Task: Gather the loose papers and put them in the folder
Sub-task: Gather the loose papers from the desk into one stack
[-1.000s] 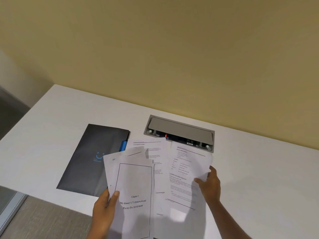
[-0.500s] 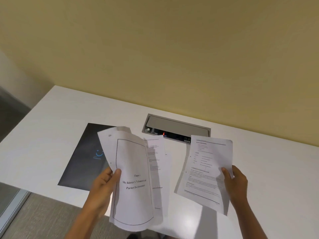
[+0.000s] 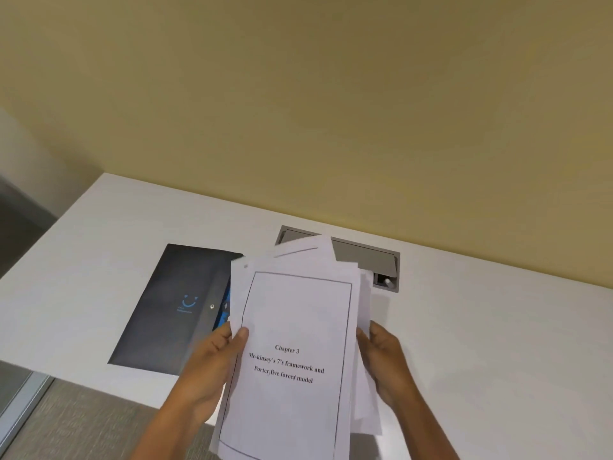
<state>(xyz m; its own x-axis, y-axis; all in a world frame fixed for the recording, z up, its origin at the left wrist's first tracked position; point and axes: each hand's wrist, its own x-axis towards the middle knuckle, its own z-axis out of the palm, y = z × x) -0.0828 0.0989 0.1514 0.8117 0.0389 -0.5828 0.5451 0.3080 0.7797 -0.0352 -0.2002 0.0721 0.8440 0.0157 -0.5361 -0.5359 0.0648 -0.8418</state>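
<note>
A stack of white papers [image 3: 298, 313] is held upright above the table's front edge, its sheets unevenly fanned at the top; the front sheet reads "Chapter 3". My left hand [image 3: 209, 370] grips the stack's left edge with the thumb on the front sheet. My right hand [image 3: 384, 356] holds the stack's right edge from behind. A dark grey folder [image 3: 172, 310] with a blue smiley mark lies flat and closed on the table to the left of the papers, blue showing along its right edge.
The white table [image 3: 497, 343] runs against a yellow wall. A grey recessed socket box [image 3: 368, 260] sits in the table behind the papers, partly hidden by them. Grey carpet lies below the table's front edge at lower left.
My right hand brought its separate sheet left into the stack held by my left hand. The papers that lay on the table are now in the stack, lifted in front of me.
</note>
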